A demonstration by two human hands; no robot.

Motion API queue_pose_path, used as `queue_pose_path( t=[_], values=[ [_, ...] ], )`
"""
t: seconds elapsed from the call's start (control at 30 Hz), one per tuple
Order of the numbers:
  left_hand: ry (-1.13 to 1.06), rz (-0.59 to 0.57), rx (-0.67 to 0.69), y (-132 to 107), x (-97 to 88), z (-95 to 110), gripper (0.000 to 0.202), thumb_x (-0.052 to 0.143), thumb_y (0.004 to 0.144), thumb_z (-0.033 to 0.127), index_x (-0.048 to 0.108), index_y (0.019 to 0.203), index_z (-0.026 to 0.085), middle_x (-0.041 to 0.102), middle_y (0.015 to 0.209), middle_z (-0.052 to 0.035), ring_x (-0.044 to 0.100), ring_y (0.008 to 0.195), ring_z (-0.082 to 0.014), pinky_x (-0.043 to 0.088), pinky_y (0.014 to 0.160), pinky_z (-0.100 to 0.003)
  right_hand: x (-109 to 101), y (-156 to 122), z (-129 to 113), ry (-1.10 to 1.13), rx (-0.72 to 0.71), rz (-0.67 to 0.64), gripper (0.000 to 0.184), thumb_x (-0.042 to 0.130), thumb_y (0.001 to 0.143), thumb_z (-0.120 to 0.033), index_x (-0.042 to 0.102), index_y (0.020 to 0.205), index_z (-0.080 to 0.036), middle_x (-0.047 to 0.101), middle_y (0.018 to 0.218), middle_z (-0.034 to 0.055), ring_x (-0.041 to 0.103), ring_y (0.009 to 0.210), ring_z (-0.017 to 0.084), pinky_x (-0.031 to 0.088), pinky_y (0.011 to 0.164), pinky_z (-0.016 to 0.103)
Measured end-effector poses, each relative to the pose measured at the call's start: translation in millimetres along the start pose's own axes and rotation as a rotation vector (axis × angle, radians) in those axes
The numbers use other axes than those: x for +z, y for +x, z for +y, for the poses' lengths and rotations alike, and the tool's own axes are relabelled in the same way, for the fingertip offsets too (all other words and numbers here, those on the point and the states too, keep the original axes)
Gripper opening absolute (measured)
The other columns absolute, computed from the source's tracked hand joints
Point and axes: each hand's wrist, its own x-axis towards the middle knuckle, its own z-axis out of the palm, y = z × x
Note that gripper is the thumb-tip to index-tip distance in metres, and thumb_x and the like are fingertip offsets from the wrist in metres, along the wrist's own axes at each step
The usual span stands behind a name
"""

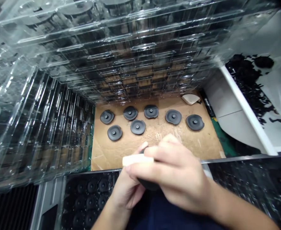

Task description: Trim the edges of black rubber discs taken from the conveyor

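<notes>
White block (138, 159) pinched in right hand (176, 169), left hand (129, 188) gripping dark part (149, 185)

Free cardboard (121, 151) before the discs (135, 128) — stacked trays (140, 64) wall off left and back.

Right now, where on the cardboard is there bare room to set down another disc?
The cardboard is bare at front left, nearer than the leftmost discs, and at front right, between the rightmost disc and the right hand. Discs crowd the back, near the stacked trays.
</notes>
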Motion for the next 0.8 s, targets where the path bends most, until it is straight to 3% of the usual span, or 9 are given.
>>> queue_pose_path(
  t=[0.1,0.17,0.23,0.33,0.4,0.53,0.63,0.7,0.8],
  values=[
    [-0.029,-0.049,0.035,-0.9,-5.5,-0.6,0.041,0.075,0.069,0.023,0.064,0.108,0.026,0.072,0.094,-0.0001,0.067,0.087,-0.0136,0.05,0.08,-0.02,5.1,-9.5,18.9,0.178,0.253,0.084,0.023,0.047,0.091,-0.011,0.066,0.102,-0.02,0.069,0.098,0.0001,0.06,0.086,0.011,0.041,0.076,0.026],
    [-0.047,-0.103,0.028,-1.1,-11.4,-0.1,0.046,0.073,0.071,0.026,0.06,0.115,0.032,0.071,0.105,-0.0011,0.068,0.091,-0.0168,0.049,0.088,-0.028,11.0,-27.1,35.3,0.104,0.454,0.113,0.021,0.05,0.091,-0.016,0.065,0.104,-0.021,0.068,0.099,0.0009,0.06,0.087,0.013,0.043,0.077,0.026],
    [-0.073,-0.161,0.029,-0.9,-17.8,0.7,0.049,0.071,0.073,0.027,0.057,0.12,0.033,0.068,0.114,-0.0022,0.067,0.096,-0.0193,0.047,0.093,-0.032,20.5,-51.3,50.4,0.049,0.541,0.038,0.021,0.05,0.091,-0.019,0.065,0.106,-0.022,0.068,0.099,0.002,0.06,0.087,0.014,0.045,0.076,0.027],
    [-0.097,-0.17,0.035,-0.4,-23.8,2.2,0.054,0.074,0.07,0.03,0.057,0.122,0.03,0.064,0.119,-0.0039,0.063,0.103,-0.0216,0.047,0.093,-0.031,34.9,-81.8,64.6,0.044,0.538,-0.11,0.021,0.05,0.09,-0.019,0.067,0.103,-0.021,0.07,0.091,0.0029,0.062,0.079,0.015,0.047,0.072,0.029],
    [-0.085,-0.134,0.019,-0.6,-23.3,3.3,0.056,0.075,0.068,0.032,0.057,0.121,0.028,0.061,0.124,-0.0057,0.061,0.107,-0.0224,0.047,0.093,-0.031,36.7,-85.8,65.4,0.046,0.539,-0.144,0.021,0.051,0.089,-0.019,0.068,0.101,-0.019,0.07,0.085,0.0034,0.062,0.074,0.016,0.047,0.069,0.029],
    [-0.065,-0.097,0.021,-0.7,-14.2,4.2,0.054,0.078,0.064,0.031,0.061,0.116,0.027,0.062,0.123,-0.0051,0.063,0.103,-0.0195,0.049,0.087,-0.026,17.9,-49.9,39.2,0.041,0.551,-0.03,0.023,0.048,0.092,-0.022,0.061,0.111,-0.02,0.067,0.101,0.005,0.062,0.082,0.014,0.049,0.068,0.025],
    [-0.048,-0.031,0.038,0.3,-9.2,3.4,0.053,0.081,0.06,0.029,0.064,0.11,0.024,0.068,0.109,-0.0031,0.063,0.099,-0.0176,0.05,0.084,-0.021,4.0,-16.7,5.5,0.085,0.31,0.081,0.025,0.049,0.09,-0.016,0.059,0.113,-0.016,0.066,0.102,0.0071,0.061,0.088,0.016,0.051,0.074,0.026],
    [-0.014,0.035,0.014,1.2,-9.1,3.2,0.045,0.08,0.062,0.021,0.066,0.105,0.022,0.069,0.103,-0.0029,0.064,0.097,-0.0179,0.05,0.085,-0.023,0.8,-5.3,-11.0,0.149,0.184,-0.028,0.024,0.046,0.089,-0.011,0.061,0.108,-0.011,0.066,0.091,0.0077,0.06,0.081,0.016,0.051,0.073,0.027],
    [0.004,0.11,0.005,2.7,-10.5,3.2,0.05,0.08,0.06,0.015,0.065,0.106,0.025,0.069,0.106,-0.0019,0.064,0.098,-0.0195,0.051,0.085,-0.026,3.3,-0.2,-17.9,0.254,0.261,-0.283,0.023,0.045,0.088,-0.007,0.065,0.099,-0.014,0.064,0.083,0.0031,0.058,0.072,0.011,0.049,0.066,0.021]
  ],
)
